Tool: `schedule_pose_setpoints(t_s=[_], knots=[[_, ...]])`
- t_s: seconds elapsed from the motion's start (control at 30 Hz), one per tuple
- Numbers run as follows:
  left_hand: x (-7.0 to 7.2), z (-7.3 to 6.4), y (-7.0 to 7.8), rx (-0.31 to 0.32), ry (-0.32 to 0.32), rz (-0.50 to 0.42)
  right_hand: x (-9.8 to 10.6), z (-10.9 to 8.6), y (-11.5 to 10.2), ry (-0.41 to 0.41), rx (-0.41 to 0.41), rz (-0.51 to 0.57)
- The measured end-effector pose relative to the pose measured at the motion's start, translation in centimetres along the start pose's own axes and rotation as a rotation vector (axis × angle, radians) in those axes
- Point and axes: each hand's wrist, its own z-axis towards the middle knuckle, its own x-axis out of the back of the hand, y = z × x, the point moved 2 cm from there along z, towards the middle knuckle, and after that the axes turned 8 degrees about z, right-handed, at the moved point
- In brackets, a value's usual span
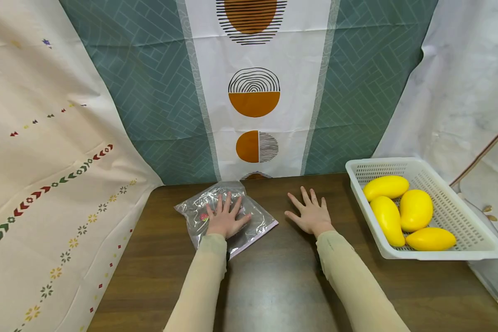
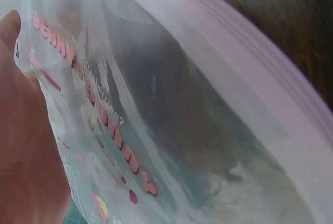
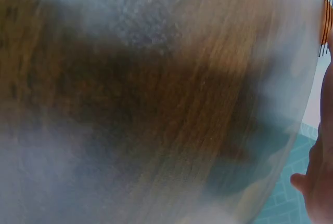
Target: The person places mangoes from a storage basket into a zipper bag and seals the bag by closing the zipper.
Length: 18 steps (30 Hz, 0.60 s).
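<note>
A clear plastic zip bag (image 1: 253,226) with a pale pink zip edge lies flat on the dark wooden table (image 1: 269,286). My left hand (image 1: 225,220) rests on the bag with its fingers spread. Close up in the left wrist view, the bag (image 2: 171,89) carries pink printed lettering, and part of the left hand (image 2: 31,146) shows at the edge. To the right of the bag, my right hand (image 1: 311,214) lies on the bare wood, fingers spread and holding nothing. Only a sliver of the right hand (image 3: 320,167) appears in the right wrist view.
At the right stands a white perforated plastic basket (image 1: 481,255) with several yellow mangoes (image 1: 416,210) in it. A green and white patterned cloth (image 1: 255,138) hangs behind the table's far edge. Cream patterned fabric (image 1: 66,207) borders the left side.
</note>
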Motion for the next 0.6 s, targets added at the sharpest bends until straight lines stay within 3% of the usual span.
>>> schedule_pose_setpoints(t_s=[0.33,0.6], knots=[[0.5,-0.1,0.9,-0.046,0.01,-0.082,0.7,-0.3,-0.1,0.016,0.011,0.026],[2.3,-1.3,1.7,-0.083,0.1,-0.073,0.8,-0.5,-0.5,0.052,0.033,0.081]])
